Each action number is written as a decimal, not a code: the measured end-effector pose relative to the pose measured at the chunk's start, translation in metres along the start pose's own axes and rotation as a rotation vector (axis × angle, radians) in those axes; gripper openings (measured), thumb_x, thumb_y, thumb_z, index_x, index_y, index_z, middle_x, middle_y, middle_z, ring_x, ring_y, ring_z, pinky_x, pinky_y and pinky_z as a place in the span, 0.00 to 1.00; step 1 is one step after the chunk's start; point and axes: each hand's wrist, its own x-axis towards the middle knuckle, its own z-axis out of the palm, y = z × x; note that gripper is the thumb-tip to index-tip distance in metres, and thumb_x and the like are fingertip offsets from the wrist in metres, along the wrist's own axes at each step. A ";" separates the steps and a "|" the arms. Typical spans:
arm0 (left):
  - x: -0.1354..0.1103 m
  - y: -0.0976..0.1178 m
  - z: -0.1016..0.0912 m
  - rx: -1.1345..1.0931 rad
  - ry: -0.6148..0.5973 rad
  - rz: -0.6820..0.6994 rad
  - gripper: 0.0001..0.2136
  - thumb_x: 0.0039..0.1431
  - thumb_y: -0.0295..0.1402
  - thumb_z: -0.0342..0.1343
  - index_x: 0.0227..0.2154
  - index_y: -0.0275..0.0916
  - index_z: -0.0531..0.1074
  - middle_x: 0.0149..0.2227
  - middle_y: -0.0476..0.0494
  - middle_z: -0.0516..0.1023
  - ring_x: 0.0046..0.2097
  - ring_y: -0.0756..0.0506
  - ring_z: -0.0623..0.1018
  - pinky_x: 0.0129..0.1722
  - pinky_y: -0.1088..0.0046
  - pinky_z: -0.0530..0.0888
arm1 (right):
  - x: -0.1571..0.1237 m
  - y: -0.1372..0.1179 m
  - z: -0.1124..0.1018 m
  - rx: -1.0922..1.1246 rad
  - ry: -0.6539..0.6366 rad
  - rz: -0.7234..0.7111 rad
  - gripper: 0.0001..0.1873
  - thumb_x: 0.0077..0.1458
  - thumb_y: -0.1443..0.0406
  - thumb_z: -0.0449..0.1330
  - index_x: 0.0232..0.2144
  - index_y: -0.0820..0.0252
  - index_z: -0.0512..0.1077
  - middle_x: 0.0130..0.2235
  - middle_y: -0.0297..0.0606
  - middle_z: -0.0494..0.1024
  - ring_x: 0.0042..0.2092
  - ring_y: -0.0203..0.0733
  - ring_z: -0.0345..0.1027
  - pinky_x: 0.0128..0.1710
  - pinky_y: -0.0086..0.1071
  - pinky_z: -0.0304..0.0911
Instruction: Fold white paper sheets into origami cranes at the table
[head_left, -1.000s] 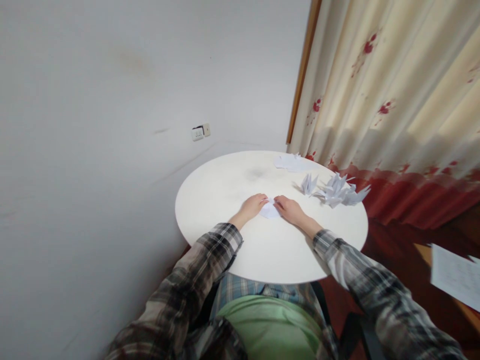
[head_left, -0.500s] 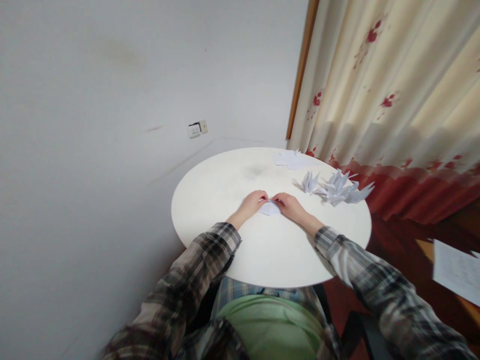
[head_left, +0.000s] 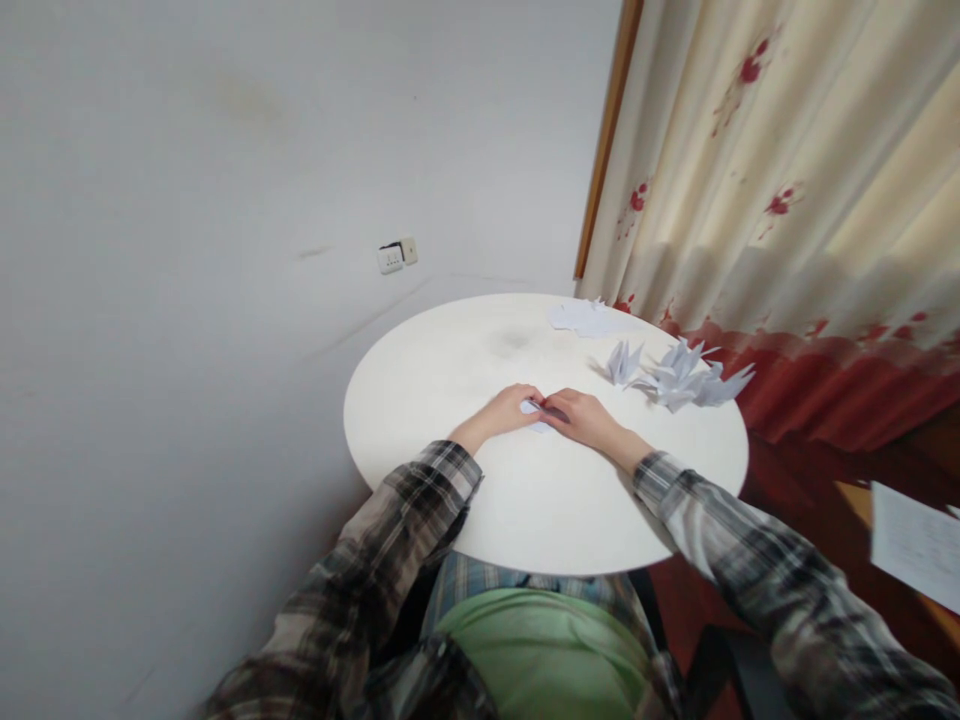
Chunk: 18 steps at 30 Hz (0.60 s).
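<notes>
Over the middle of the round white table (head_left: 450, 350), a small piece of folded white paper (head_left: 537, 427) is held between my two hands. My left hand (head_left: 508, 408) pinches it from the left, thumb and fingers curled around its edge. From the right, my right hand (head_left: 581, 414) grips the same paper, its fingertips meeting those of the left. Much of the paper is covered by the fingers, so its exact folds cannot be made out.
Right of my hands stands a single folded paper figure (head_left: 623, 364), beside a cluster of several pointed paper figures (head_left: 681, 378). Flat white sheets (head_left: 585, 318) lie at the table's far edge. A written sheet (head_left: 911, 540) lies low on the right, near the floor.
My hands have come closer together at the fingertips. The paper's upper part is now lifted and bent between them, and less of it shows.
</notes>
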 end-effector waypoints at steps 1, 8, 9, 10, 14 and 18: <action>0.000 0.000 0.000 -0.004 0.002 0.000 0.06 0.50 0.28 0.58 0.33 0.36 0.74 0.36 0.45 0.79 0.40 0.48 0.75 0.46 0.70 0.70 | 0.000 0.001 0.001 -0.001 0.005 -0.002 0.14 0.61 0.58 0.51 0.38 0.61 0.72 0.37 0.42 0.77 0.40 0.39 0.68 0.40 0.30 0.60; 0.004 -0.008 0.001 -0.043 0.032 -0.014 0.04 0.52 0.29 0.58 0.31 0.36 0.75 0.35 0.46 0.79 0.39 0.49 0.76 0.45 0.71 0.71 | 0.005 0.002 0.007 -0.021 0.031 0.014 0.11 0.61 0.62 0.53 0.36 0.60 0.74 0.35 0.43 0.77 0.39 0.40 0.69 0.39 0.30 0.60; 0.004 -0.010 0.001 -0.060 0.031 -0.020 0.04 0.51 0.28 0.58 0.31 0.36 0.75 0.35 0.46 0.79 0.39 0.49 0.76 0.45 0.71 0.71 | 0.005 0.002 0.008 -0.017 0.029 0.024 0.10 0.61 0.63 0.53 0.36 0.60 0.74 0.35 0.43 0.77 0.39 0.40 0.69 0.39 0.30 0.60; 0.004 -0.011 0.001 -0.084 0.022 -0.026 0.05 0.51 0.28 0.58 0.32 0.36 0.75 0.35 0.46 0.79 0.39 0.49 0.76 0.45 0.72 0.71 | 0.005 0.003 0.009 -0.009 0.028 0.032 0.10 0.60 0.63 0.54 0.36 0.60 0.74 0.36 0.43 0.77 0.39 0.40 0.69 0.39 0.31 0.61; 0.004 -0.015 0.001 -0.138 0.011 -0.051 0.06 0.50 0.27 0.59 0.33 0.36 0.76 0.36 0.46 0.80 0.39 0.50 0.76 0.45 0.72 0.71 | 0.004 0.008 0.010 0.071 0.044 0.076 0.09 0.59 0.63 0.56 0.39 0.59 0.74 0.38 0.41 0.78 0.40 0.39 0.69 0.41 0.30 0.61; 0.003 -0.013 0.004 -0.048 0.059 -0.029 0.06 0.50 0.30 0.60 0.32 0.36 0.76 0.36 0.45 0.80 0.39 0.49 0.76 0.44 0.72 0.71 | 0.001 0.010 0.010 0.137 0.050 0.083 0.10 0.58 0.65 0.56 0.40 0.60 0.74 0.38 0.41 0.78 0.40 0.39 0.69 0.41 0.30 0.61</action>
